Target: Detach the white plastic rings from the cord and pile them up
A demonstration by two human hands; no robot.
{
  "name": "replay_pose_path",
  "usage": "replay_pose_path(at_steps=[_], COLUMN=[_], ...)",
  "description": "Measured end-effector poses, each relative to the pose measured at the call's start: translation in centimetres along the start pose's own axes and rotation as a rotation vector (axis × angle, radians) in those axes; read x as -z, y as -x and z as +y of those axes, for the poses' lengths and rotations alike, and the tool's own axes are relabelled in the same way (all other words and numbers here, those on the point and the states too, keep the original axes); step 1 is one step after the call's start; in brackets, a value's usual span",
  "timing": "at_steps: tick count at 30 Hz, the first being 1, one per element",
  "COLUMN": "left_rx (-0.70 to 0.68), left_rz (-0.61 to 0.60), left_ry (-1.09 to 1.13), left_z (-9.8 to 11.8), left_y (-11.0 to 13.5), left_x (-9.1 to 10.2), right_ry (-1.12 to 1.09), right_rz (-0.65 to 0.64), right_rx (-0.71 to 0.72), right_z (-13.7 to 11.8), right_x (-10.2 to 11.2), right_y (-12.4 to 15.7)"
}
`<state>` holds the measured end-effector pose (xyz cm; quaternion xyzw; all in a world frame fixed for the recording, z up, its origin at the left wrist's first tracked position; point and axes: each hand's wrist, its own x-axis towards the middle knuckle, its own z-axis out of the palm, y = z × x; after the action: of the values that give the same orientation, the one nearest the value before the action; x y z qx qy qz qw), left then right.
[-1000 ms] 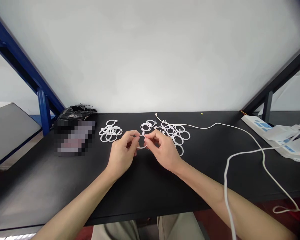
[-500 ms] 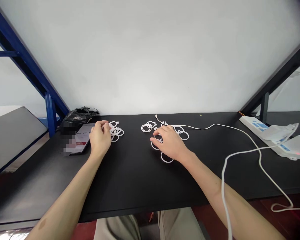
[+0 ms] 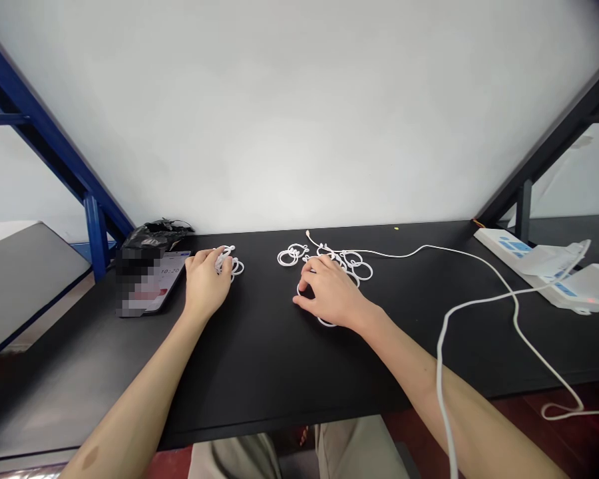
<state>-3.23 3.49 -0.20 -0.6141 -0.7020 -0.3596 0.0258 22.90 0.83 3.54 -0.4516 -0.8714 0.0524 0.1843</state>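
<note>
White plastic curtain rings, each a hoop with a small eyelet, lie on the black table in two groups. My left hand [image 3: 207, 283] rests over the left pile of rings [image 3: 237, 267], with fingers and thumb apart, hiding part of it. Over the larger group, my right hand [image 3: 332, 289] has its fingers curved and its thumb held away from them. A ring's edge shows in the gap between them, and whether they touch it I cannot tell. Beyond that hand lie more rings [image 3: 362, 271], and a few others [image 3: 287, 257] sit to its upper left.
A phone [image 3: 168, 283] and a crumpled black plastic bag [image 3: 157, 234] lie at the left. A white cable [image 3: 472, 253] runs across the right side to a power strip [image 3: 499, 243] with plugs. Blue and dark metal braces flank the table [image 3: 259, 372].
My left hand has shifted slightly right over its pile, its fingers spreading from a closer pinch. My right hand has moved slightly left and down, the thumb now farther from the fingers.
</note>
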Motion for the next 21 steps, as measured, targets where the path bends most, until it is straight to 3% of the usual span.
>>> replay_pose_path(at_steps=[3, 6, 11, 15, 18, 21], left_rx=[-0.062, -0.117, 0.017, 0.092, 0.163, 0.19], left_rz=[0.073, 0.068, -0.313, -0.388, -0.382, -0.352], left_ry=[-0.006, 0.065, 0.495, 0.673, 0.774, 0.84], left_z=[1.0, 3.0, 6.4, 7.3, 7.3, 7.3], left_y=[0.6, 1.8, 4.4, 5.1, 5.0, 4.8], left_x=[0.7, 1.5, 1.8, 1.6, 1.6, 1.7], right_ry=[0.025, -0.002, -0.071, -0.095, -0.222, -0.463], right_rz=[0.033, 0.163, 0.326, 0.326, 0.377, 0.403], right_rx=[0.045, 0.064, 0.147, 0.188, 0.128, -0.046], right_z=[-0.1, -0.6, -1.6, -2.0, -2.3, -2.6], right_x=[-0.2, -0.3, -0.9, -1.7, -1.9, -2.0], right_y=[0.0, -0.1, -0.2, -0.2, -0.2, -0.3])
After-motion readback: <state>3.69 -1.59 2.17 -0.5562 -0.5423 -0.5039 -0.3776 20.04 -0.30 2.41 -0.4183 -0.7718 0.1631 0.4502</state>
